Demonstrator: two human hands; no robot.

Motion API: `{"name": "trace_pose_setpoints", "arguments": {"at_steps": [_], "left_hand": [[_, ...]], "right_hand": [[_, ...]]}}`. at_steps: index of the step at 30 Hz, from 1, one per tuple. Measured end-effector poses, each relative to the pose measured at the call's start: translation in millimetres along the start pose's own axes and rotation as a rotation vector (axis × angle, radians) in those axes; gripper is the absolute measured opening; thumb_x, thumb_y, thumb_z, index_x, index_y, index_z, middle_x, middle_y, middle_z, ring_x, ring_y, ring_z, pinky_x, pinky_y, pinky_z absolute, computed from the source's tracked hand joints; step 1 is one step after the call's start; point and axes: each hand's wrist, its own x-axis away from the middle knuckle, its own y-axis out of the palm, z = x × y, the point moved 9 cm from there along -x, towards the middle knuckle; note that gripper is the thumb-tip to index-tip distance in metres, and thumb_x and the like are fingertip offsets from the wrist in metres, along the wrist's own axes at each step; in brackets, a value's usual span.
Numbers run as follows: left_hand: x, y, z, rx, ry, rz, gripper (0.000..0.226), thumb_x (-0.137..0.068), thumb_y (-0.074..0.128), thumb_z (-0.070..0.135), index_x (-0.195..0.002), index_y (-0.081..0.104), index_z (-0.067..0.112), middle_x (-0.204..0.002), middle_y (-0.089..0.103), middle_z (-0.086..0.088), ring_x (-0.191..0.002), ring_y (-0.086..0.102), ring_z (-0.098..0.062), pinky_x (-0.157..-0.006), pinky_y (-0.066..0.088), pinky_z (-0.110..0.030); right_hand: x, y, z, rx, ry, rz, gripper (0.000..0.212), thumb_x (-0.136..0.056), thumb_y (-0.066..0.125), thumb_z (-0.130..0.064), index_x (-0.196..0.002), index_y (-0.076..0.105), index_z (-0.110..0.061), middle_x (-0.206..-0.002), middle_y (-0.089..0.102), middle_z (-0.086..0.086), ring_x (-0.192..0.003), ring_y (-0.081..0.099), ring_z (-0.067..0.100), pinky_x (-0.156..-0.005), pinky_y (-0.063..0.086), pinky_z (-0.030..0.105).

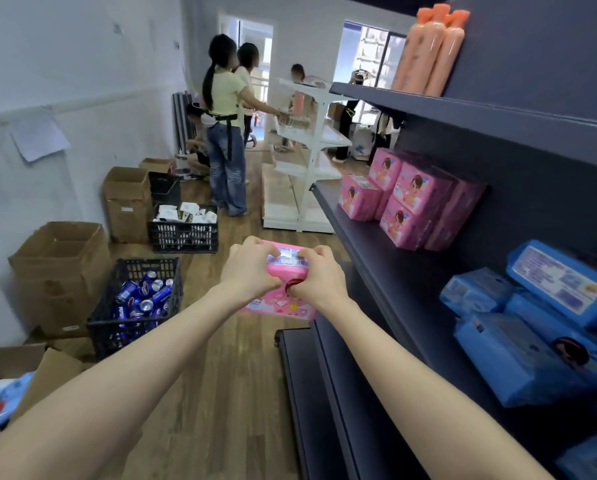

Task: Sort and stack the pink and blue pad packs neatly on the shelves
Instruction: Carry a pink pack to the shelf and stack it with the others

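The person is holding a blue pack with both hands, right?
No, the pack is pink, not blue; the head view shows it. The left hand and right hand do both hold it.

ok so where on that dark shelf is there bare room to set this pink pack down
The dark shelf is bare between the pink stack and the blue packs, and along its front edge before both. The blue end is crowded and jumbled. The pink pack you hold would likely fit in that gap, beside the pink stack.
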Motion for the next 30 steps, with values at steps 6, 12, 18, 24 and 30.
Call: {"name": "trace_pose_setpoints", "arguments": {"at_steps": [6, 12, 18, 24, 30], "left_hand": [[-45, 13, -10, 0.035, 0.083, -0.021, 0.044, -0.073, 0.070, 0.019, -0.116, 0.062, 0.019, -0.125, 0.048, -0.004, -0.115, 0.043, -0.029, -0.090, 0.040, -0.031], [-84, 30, -5, 0.097, 0.149, -0.025, 0.041, -0.070, 0.073, 0.019, -0.111, 0.065, 0.019, -0.120, 0.051, -0.003, -0.112, 0.046, -0.028, -0.089, 0.041, -0.031], [-130, 46, 18, 0.155, 0.223, -0.016, 0.040, -0.069, 0.075, 0.018, -0.108, 0.067, 0.017, -0.118, 0.053, -0.004, -0.112, 0.047, -0.028, -0.089, 0.035, -0.027], [-184, 63, 46, 0.172, 0.284, -0.020, 0.041, -0.068, 0.076, 0.018, -0.108, 0.067, 0.017, -0.119, 0.054, -0.005, -0.113, 0.047, -0.029, -0.093, 0.035, -0.029], [-230, 81, 77, 0.210, 0.358, -0.037, 0.037, -0.068, 0.075, 0.013, -0.104, 0.068, 0.014, -0.118, 0.054, -0.008, -0.112, 0.050, -0.027, -0.095, 0.035, -0.029]], "right_hand": [[-36, 9, 10, -0.003, 0.088, 0.049, 0.060, -0.074, 0.068, -0.020, -0.130, 0.047, -0.015, -0.130, 0.038, 0.005, -0.107, 0.050, 0.031, -0.089, 0.043, 0.033], [-61, 3, 28, -0.002, 0.160, 0.094, 0.061, -0.074, 0.068, -0.020, -0.131, 0.047, -0.015, -0.132, 0.038, 0.004, -0.110, 0.049, 0.032, -0.090, 0.044, 0.034], [-91, -18, 54, 0.022, 0.220, 0.213, 0.054, -0.075, 0.064, -0.019, -0.128, 0.050, -0.016, -0.132, 0.039, 0.002, -0.106, 0.049, 0.032, -0.086, 0.045, 0.034], [-132, -40, 85, 0.053, 0.263, 0.276, 0.056, -0.077, 0.064, -0.021, -0.130, 0.049, -0.017, -0.132, 0.039, 0.002, -0.104, 0.048, 0.032, -0.084, 0.042, 0.032], [-169, -57, 117, 0.047, 0.306, 0.304, 0.055, -0.074, 0.066, -0.025, -0.127, 0.052, -0.017, -0.126, 0.043, 0.005, -0.105, 0.052, 0.032, -0.088, 0.047, 0.038]]}}
